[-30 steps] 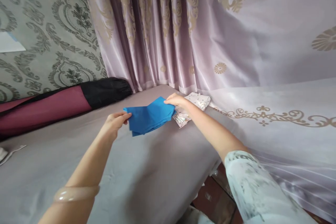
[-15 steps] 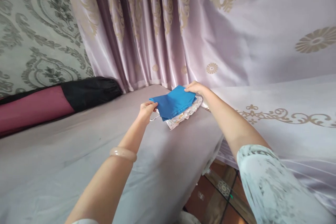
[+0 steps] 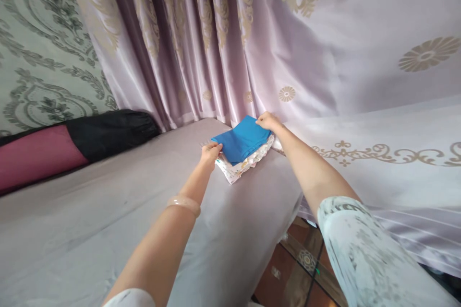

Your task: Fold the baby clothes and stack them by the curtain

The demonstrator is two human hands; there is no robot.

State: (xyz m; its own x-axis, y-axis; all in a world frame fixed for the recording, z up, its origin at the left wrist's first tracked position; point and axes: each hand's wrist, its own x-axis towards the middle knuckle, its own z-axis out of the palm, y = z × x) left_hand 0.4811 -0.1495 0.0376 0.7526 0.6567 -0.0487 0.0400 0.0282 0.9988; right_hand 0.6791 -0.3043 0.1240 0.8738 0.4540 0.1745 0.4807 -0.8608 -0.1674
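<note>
A folded blue cloth [image 3: 241, 139] lies over a white patterned cloth [image 3: 232, 172] with a ruffled edge, near the far corner of the grey-covered bed. My left hand [image 3: 212, 151], below a pale bangle on the forearm, pinches the blue cloth's left corner. At the cloth's upper right corner, my right hand [image 3: 268, 121] grips the edge with its fingers closed. The blue cloth hides much of the white one.
A long black and dark pink bag [image 3: 111, 134] lies along the bed's [image 3: 108, 211] far left side. Lilac curtains [image 3: 212, 48] hang behind and to the right. Tiled floor [image 3: 288, 268] shows at lower right.
The blue cloth's left side has come lower and sits more evenly over the white cloth. My left hand has moved slightly right with it, and the view has shifted a little.
</note>
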